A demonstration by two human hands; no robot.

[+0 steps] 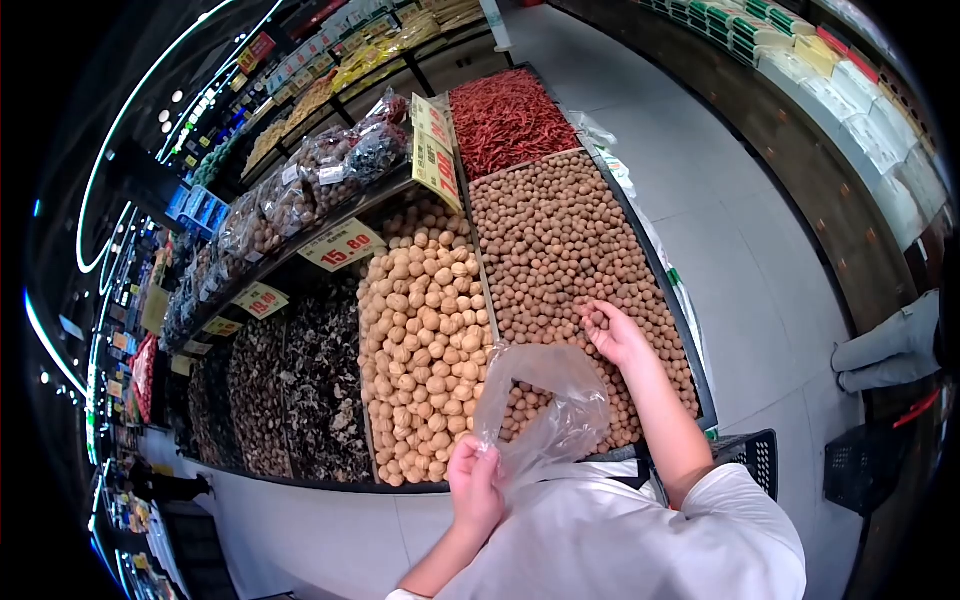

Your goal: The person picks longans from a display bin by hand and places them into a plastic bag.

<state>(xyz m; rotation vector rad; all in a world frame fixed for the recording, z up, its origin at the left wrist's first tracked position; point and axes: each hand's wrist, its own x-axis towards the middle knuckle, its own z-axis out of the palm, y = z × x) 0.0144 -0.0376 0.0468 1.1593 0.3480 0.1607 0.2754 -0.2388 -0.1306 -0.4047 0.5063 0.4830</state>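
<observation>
My left hand is closed on the rim of a clear plastic bag, whose mouth gapes above the bins. My right hand reaches over a bin of small round brown dried longans. Its fingers are bent together at the surface, pinching what looks like a dried longan, partly hidden by the fingertips. Left of the longans lies a bin of walnuts, with the bag overlapping its right edge. Through the bag's opening, some longans show.
Dried red chillies fill the far bin. Black dried fungus lies at the left. Price signs and bagged goods line a shelf above. A black basket stands near my right elbow. Another person's legs show at right.
</observation>
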